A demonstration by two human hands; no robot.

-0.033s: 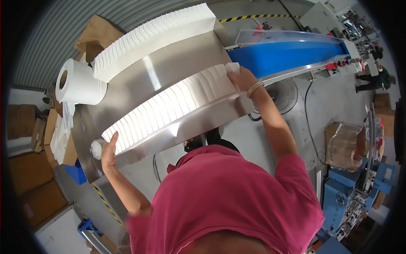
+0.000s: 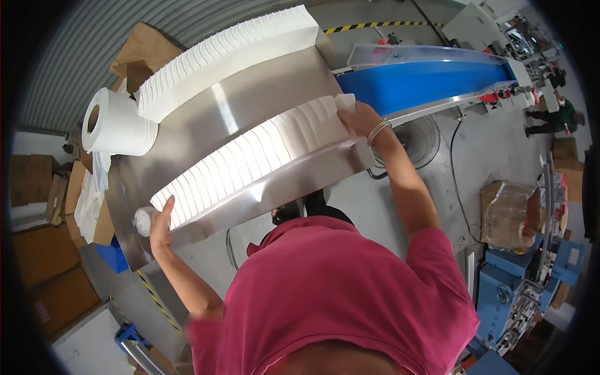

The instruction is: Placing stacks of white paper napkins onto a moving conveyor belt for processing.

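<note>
A steel table (image 2: 262,103) fills the middle of the view, its surface bent by the lens. Beyond its right end runs a blue conveyor (image 2: 425,81). Two long rows of stacked white folded tissue lie on the table: the far row (image 2: 219,53) along the back edge, the near row (image 2: 250,159) along the front edge, against a raised steel lip. A large paper roll (image 2: 119,131) sits just off the table's left end. The right hand (image 2: 359,119), a bangle at its wrist, presses flat against the near row's right end, fingers together. The left hand (image 2: 161,219) stands upright against the row's left end, fingers together, beside a small bottle (image 2: 142,220).
</note>
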